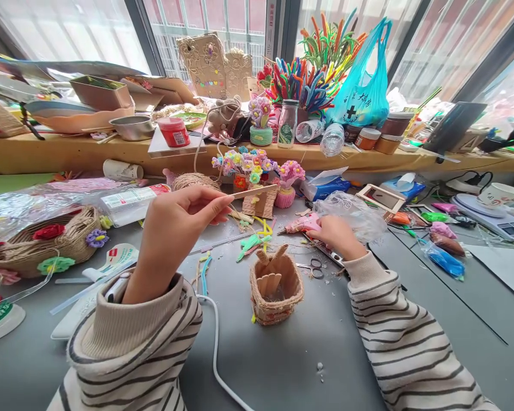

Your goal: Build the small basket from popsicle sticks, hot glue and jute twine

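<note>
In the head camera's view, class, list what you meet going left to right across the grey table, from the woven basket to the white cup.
Woven basket → left hand holding a wooden stick → small twine box → scissors → right hand on the pink glue gun → blue packet → white cup.

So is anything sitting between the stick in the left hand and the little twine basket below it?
Nothing visible: the wooden stick in the left hand has open space down to the twine basket.

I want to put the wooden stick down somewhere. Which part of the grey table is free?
Bare table lies between the two striped sleeves, in front of the twine basket. Behind the basket, around the scissors and glue gun, it is crowded.
</note>
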The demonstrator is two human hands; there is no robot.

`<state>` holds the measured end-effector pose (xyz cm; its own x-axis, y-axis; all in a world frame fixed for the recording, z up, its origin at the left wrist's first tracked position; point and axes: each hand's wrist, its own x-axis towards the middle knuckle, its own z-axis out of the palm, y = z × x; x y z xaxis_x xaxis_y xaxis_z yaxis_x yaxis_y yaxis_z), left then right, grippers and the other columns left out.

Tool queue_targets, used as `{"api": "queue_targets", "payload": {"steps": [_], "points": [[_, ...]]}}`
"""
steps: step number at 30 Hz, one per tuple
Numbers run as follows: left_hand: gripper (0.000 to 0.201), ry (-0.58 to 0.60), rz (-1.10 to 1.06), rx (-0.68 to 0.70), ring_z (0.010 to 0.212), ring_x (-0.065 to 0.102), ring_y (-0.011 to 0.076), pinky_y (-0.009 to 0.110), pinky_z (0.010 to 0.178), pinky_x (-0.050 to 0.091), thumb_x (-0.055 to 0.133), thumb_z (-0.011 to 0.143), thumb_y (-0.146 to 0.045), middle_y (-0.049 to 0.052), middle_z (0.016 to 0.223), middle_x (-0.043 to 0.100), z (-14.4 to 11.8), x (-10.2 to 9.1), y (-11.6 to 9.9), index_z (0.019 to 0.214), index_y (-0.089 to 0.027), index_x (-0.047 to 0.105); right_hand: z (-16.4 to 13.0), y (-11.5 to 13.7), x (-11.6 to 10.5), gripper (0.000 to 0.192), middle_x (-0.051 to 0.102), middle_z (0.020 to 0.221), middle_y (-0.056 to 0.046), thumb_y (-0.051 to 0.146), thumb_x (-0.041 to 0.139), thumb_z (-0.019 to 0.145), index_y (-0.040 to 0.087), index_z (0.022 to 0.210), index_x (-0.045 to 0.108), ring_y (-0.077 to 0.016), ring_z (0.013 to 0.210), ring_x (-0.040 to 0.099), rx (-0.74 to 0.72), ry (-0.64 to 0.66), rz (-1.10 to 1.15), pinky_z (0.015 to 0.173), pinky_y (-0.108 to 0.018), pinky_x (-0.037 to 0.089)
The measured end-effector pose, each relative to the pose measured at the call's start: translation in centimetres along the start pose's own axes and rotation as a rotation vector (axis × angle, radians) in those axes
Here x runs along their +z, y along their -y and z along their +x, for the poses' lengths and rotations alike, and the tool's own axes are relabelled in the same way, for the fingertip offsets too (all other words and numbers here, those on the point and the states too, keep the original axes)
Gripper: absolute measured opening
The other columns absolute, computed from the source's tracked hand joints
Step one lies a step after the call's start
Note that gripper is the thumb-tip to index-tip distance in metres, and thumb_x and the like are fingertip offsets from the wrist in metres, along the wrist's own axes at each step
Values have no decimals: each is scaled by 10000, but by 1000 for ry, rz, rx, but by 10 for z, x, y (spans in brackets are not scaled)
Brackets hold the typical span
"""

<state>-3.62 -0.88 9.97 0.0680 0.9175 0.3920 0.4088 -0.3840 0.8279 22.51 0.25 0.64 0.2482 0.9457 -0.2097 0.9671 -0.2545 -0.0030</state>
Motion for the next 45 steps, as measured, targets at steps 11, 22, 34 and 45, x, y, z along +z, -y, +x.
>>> {"api": "queue_targets", "payload": {"steps": [11, 22, 34, 45], "points": [[176, 1, -163, 4, 566, 636, 117, 214, 567, 537, 601, 724, -309, 12, 687, 695, 14, 31, 45, 788, -158, 667, 14, -2, 13, 311, 551, 1071, -64, 355, 476, 835, 155, 1069, 523, -164, 912, 550, 3, -28, 155, 775, -371, 468], [186, -157, -77, 71, 576, 645, 128, 220, 572, 533, 606, 728, -327, 10, 670, 689, 11, 46, 62, 774, -154, 657, 13, -4, -1, 328, 594, 796, -10, 432, 445, 836, 131, 907, 555, -95, 656, 560, -65, -332, 575, 620, -279, 472], [129, -122, 180, 442, 615, 626, 114, 226, 632, 483, 570, 770, -254, 11, 756, 698, 4, 53, 61, 804, -167, 658, -23, 3, -32, 450, 445, 543, 42, 617, 578, 608, 195, 641, 425, -91, 477, 359, -111, -823, 725, 460, -242, 304], [79, -128, 246, 587, 532, 589, 91, 194, 561, 460, 604, 748, -219, -3, 645, 680, -1, 59, 60, 729, -155, 646, -35, 21, -26, 280, 429, 556, 31, 422, 587, 686, 193, 669, 426, -109, 481, 367, -279, -1157, 395, 455, -247, 274]]}}
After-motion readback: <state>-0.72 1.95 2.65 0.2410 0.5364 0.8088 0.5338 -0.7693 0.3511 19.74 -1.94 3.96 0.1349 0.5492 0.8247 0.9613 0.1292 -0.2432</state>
